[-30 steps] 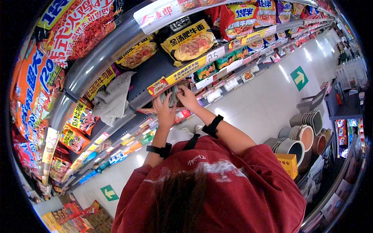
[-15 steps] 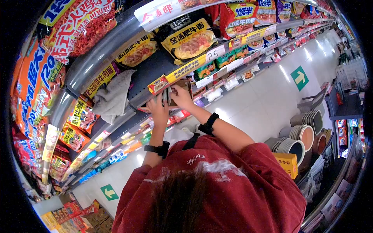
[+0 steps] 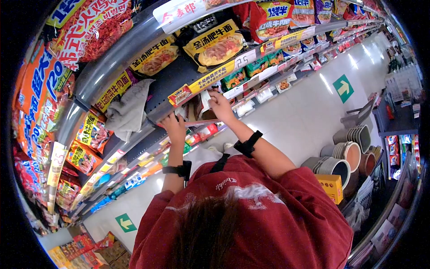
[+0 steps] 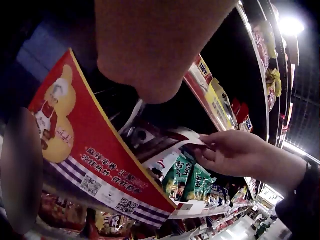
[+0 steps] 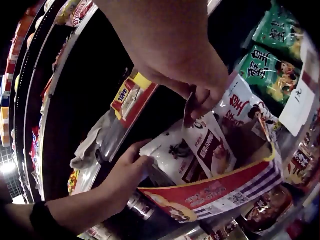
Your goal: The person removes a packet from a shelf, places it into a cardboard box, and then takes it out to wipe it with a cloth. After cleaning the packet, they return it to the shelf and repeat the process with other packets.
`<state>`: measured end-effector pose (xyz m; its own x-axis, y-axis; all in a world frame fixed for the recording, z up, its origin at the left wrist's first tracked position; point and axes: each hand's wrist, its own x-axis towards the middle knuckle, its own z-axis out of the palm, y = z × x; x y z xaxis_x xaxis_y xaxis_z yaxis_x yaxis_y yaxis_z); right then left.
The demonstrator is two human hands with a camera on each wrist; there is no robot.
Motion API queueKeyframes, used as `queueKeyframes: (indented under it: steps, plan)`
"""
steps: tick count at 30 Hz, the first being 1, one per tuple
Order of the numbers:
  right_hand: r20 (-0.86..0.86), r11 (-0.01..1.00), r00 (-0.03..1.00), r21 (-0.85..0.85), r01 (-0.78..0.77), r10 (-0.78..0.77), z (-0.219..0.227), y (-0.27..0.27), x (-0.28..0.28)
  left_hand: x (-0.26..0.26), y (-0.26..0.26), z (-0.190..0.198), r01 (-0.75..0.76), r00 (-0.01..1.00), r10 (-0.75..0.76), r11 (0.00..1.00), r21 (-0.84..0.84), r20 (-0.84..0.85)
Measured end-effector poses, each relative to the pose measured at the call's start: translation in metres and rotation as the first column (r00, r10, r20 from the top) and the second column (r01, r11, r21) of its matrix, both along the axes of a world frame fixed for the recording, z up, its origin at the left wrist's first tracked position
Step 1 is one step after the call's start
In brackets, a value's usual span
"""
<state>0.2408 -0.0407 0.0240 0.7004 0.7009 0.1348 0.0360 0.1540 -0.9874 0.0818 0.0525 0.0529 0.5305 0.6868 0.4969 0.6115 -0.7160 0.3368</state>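
My right hand (image 3: 221, 107) pinches the top edge of a white-and-dark-red food packet (image 5: 212, 150), which stands tilted in a red cardboard display box (image 5: 212, 200). More white packets (image 5: 172, 152) stand beside it in the box. At the box's left end is my left hand (image 3: 174, 128); in the right wrist view its fingertips (image 5: 144, 162) are right at the left edge of the white packets. The left wrist view has that hand close over the box's red front panel (image 4: 95, 145), with its grip hidden.
Yellow noodle packs (image 3: 215, 45) sit on the shelf above, behind a price strip (image 3: 208, 80). A grey cloth (image 3: 130, 112) hangs over the shelf edge to the left. Green packs (image 5: 267, 72) lie right of the box. Stacked buckets (image 3: 340, 166) stand on the floor at right.
My hands, close together at the packets before, have drawn apart: the left moved left to the box's end, the right moved right and now pulls a packet's top edge. More of the box shows.
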Motion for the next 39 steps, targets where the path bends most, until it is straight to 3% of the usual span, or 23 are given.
queueKeyframes:
  steps: [2, 4, 6, 7, 10, 11, 14, 17, 19, 22, 24, 26, 32, 37, 39]
  plan:
    - [-0.165, 0.999, 0.986, -0.005, 0.033, -0.034, 0.022, -0.017, 0.003, -0.002, 0.005, 0.000, -0.013, 1.000, 0.013, 1.000, 0.005, 0.002]
    - [-0.088, 0.993, 0.992, 0.061, 0.100, -0.095, 0.018, -0.023, 0.011, -0.009, 0.016, -0.005, -0.089, 0.993, 0.084, 0.994, -0.063, -0.082]
    - [-0.064, 0.998, 0.997, -0.050, 0.046, -0.049, 0.017, -0.041, 0.022, -0.014, 0.025, -0.010, -0.106, 0.993, 0.102, 0.992, -0.068, -0.051]
    - [-0.199, 0.998, 0.978, -0.020, 0.063, -0.066, 0.017, -0.042, 0.021, -0.016, 0.027, -0.013, -0.124, 0.992, 0.123, 0.990, -0.074, -0.020]
    - [-0.127, 0.992, 0.985, -0.077, 0.104, -0.113, 0.040, -0.062, 0.024, -0.016, 0.029, -0.018, -0.104, 0.994, 0.100, 0.991, -0.088, -0.050]
    - [-0.184, 0.993, 0.976, -0.043, 0.107, -0.113, 0.052, -0.069, 0.022, -0.015, 0.027, -0.017, -0.103, 0.994, 0.099, 0.991, -0.087, -0.048]
    - [-0.131, 0.990, 0.982, -0.021, 0.136, -0.138, 0.036, -0.078, 0.032, -0.003, 0.000, 0.003, -0.099, 0.990, 0.096, 0.995, -0.024, -0.104]
    - [-0.236, 0.991, 0.965, 0.043, 0.127, -0.113, 0.053, -0.087, 0.031, 0.006, -0.021, 0.009, -0.056, 0.998, 0.059, 0.995, 0.078, -0.034]
    - [-0.260, 0.986, 0.957, 0.071, 0.150, -0.127, 0.059, -0.092, 0.032, 0.010, -0.030, 0.012, 0.235, 0.970, -0.236, 0.972, 0.009, 0.059]
    - [-0.219, 0.988, 0.964, 0.006, 0.152, -0.147, 0.065, -0.099, 0.032, 0.021, -0.045, 0.031, 0.367, 0.929, -0.369, 0.928, 0.056, 0.033]
    - [-0.263, 0.991, 0.958, 0.046, 0.126, -0.110, 0.070, -0.100, 0.031, 0.030, -0.055, 0.036, 0.368, 0.928, -0.370, 0.928, 0.055, 0.035]
    - [-0.259, 0.991, 0.961, 0.060, 0.117, -0.098, 0.072, -0.099, 0.027, 0.040, -0.066, 0.042, 0.524, 0.851, -0.515, 0.846, -0.096, 0.107]
    - [-0.244, 0.992, 0.968, 0.093, 0.087, -0.062, 0.068, -0.092, 0.014, 0.060, -0.085, 0.046, 0.583, 0.812, -0.555, 0.762, -0.284, 0.180]
    - [-0.236, 0.993, 0.971, 0.115, -0.009, 0.036, 0.077, -0.088, -0.007, 0.059, -0.082, 0.033, 0.531, 0.846, -0.478, 0.789, -0.307, 0.235]
    - [-0.211, 0.993, 0.976, 0.117, -0.022, 0.046, 0.083, -0.082, -0.015, 0.051, -0.079, 0.030, 0.534, 0.845, -0.427, 0.686, -0.494, 0.321]
